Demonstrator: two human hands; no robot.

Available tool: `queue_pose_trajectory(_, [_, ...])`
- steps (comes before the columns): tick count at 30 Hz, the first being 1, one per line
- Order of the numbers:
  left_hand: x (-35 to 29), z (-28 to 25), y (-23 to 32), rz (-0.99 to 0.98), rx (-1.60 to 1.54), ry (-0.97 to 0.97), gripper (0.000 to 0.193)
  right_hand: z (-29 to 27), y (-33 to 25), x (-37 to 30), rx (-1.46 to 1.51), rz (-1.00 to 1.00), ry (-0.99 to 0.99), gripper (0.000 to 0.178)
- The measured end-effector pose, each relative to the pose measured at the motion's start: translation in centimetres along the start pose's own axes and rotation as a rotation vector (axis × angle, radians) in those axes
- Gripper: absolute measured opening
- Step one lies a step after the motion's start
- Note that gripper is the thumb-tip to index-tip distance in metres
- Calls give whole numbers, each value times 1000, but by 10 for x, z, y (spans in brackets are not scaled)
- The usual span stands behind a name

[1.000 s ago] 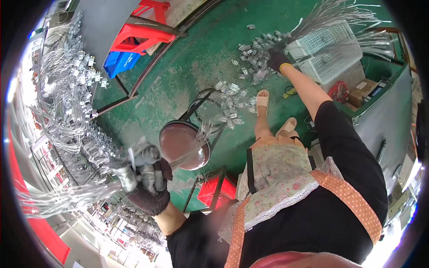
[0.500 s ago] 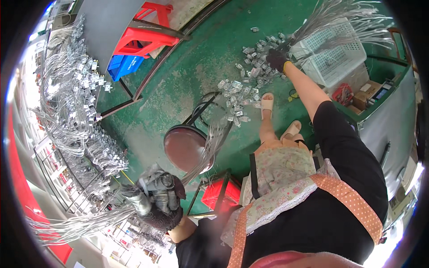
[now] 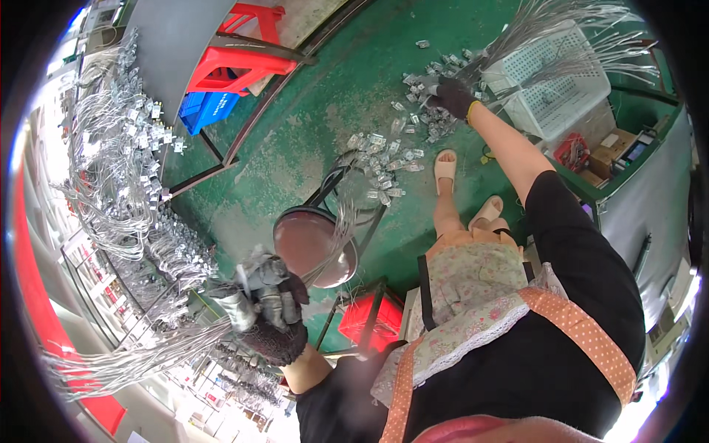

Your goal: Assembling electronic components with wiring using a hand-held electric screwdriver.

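Observation:
My left hand [image 3: 275, 316], in a dark glove with grey-wrapped fingers, is closed round a bundle of thin silvery cables [image 3: 140, 363]. Their loose tails fan out to the left. From the same hand the bundle runs across the stool to a cluster of clear, boxy connectors [image 3: 384, 164] above the floor. My right hand [image 3: 452, 98], also dark-gloved, curls among the connector ends of a second cable bundle [image 3: 517, 43], its fingertips partly hidden. That bundle lies across a white perforated basket [image 3: 521, 114], with its tails spreading past the far right side.
A round brown stool [image 3: 306, 240] stands between my hands. Many more connector cables [image 3: 111, 170] hang along the left. Red stools [image 3: 236, 66] and a blue bin [image 3: 209, 108] are at the back left; a red crate [image 3: 362, 317] sits near me. Boxes [image 3: 609, 151] fill the right-hand shelf.
My left hand has moved slightly right and up with its bundle, and the hanging connectors have swung a little left. My right hand has shifted slightly left among the connectors.

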State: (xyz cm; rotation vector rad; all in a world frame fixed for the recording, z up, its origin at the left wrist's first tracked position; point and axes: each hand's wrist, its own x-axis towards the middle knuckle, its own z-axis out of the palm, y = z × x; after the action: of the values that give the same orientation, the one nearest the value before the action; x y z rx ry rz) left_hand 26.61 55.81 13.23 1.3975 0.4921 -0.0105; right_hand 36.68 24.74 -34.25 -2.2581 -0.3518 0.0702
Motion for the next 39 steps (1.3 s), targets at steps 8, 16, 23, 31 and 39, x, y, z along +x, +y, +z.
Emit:
queue_pose_trajectory(8, [9,-11,22,206,-226,-65,50,20,40,-32,-7,599,-195,40])
queue_pose_trajectory(16, [5,-47,12,221,-156,-144,53,12,22,-40,127,596,-150,40])
queue_pose_trajectory(23, [-42,-45,60,251,-315,-140,47,-40,-42,-51,-429,261,-465,41])
queue_pose_trajectory(31, [-63,-55,72,527,-14,7,43,-32,-68,-101,-504,28,-792,30])
queue_pose_trajectory(39, [-104,-32,64,390,-95,-231,39,-66,-81,-195,520,277,-215,23])
